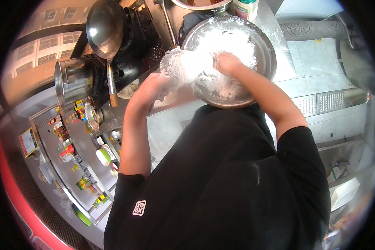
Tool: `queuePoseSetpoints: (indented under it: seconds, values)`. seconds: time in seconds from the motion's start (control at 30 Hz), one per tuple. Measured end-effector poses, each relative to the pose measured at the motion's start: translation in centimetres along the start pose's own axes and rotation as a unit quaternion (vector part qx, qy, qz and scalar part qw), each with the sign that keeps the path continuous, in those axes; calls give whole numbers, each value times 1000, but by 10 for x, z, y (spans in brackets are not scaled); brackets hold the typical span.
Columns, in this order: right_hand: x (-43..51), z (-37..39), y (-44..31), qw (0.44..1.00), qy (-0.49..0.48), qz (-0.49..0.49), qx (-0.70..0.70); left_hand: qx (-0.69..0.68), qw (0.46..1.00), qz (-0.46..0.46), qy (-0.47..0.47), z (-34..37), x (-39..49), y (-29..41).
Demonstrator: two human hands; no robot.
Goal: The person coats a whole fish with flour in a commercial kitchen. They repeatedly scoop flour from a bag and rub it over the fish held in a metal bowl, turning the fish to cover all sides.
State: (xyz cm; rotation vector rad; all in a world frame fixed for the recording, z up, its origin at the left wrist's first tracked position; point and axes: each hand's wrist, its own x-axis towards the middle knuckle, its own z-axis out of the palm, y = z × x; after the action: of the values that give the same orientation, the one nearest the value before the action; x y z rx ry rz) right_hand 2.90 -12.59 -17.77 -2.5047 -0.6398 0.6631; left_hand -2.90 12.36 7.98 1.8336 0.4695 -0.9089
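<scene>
Before me is a wide metal basin (269, 61) holding a heap of white powder (229, 39) that looks like flour or starch. My right hand (227, 64) is inside it, its fingertips partly buried in the powder or against something coated with it. My left hand (154, 89), dusted white, has its fingers curled around one end of a powder-coated piece of food (176, 64). That piece spreads out in ridged folds over the basin's left rim; the coating hides what food it is. Powder also clings to the basin's near inner wall.
To the left a wok (104, 28) with a wooden-tipped handle leans over the stove, near a steel pot (75, 82). Beyond the basin stand another metal basin (203, 7) and a green-lidded jar (246, 10). Shelves (70, 168) with bottles and packets line the lower left.
</scene>
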Motion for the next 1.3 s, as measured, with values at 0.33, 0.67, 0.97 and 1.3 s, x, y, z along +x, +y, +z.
queuePoseSetpoints:
  seconds: [0.33,0.67,0.97,1.3]
  values:
    - [-60,9,-19,982,-174,-70,-17,7,999,39,13,3,4,2]
    - [-55,-12,-11,994,-4,50,98,13,998,66,15,2,1,-3]
    - [-78,-3,-44,985,-167,18,40,-8,998,53,25,5,5,-7]
    - [-98,-10,-58,934,-250,-10,255,1,996,82,37,10,9,-6]
